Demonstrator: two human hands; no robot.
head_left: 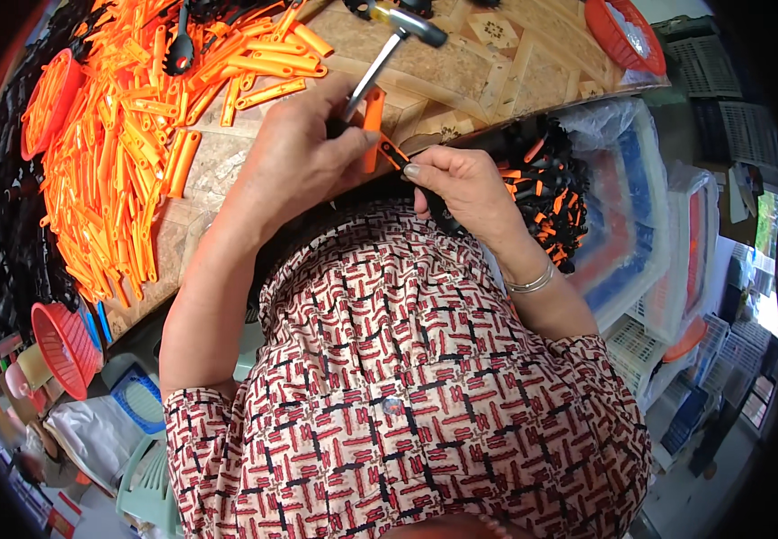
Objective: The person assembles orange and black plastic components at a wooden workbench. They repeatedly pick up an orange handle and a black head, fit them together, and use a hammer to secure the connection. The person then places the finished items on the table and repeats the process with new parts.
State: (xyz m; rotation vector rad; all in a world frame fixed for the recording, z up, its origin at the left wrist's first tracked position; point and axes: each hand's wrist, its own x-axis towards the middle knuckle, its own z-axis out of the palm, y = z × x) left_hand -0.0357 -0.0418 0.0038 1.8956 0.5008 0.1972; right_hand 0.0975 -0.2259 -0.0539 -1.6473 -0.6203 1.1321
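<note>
My left hand (303, 148) is closed around the grip of a hammer (378, 67), its metal head pointing away over the table. An upright orange plastic handle (373, 121) stands at the thumb and fingertips of that hand. Close by, my right hand (462, 184) is closed on a black utensil (395, 154); its thin stem end, with a bit of orange on it, meets the orange handle. The utensil's other end is hidden below the right hand. Both hands are at the table's near edge, above my lap.
A heap of orange handles (110, 189) covers the table's left side, with a black slotted spoon (180, 54) on it. Red baskets stand at the left (65, 350) and far right (622, 40). Black-and-orange utensils (555, 202) are piled right of my hand, beside a plastic-wrapped stack (627, 225).
</note>
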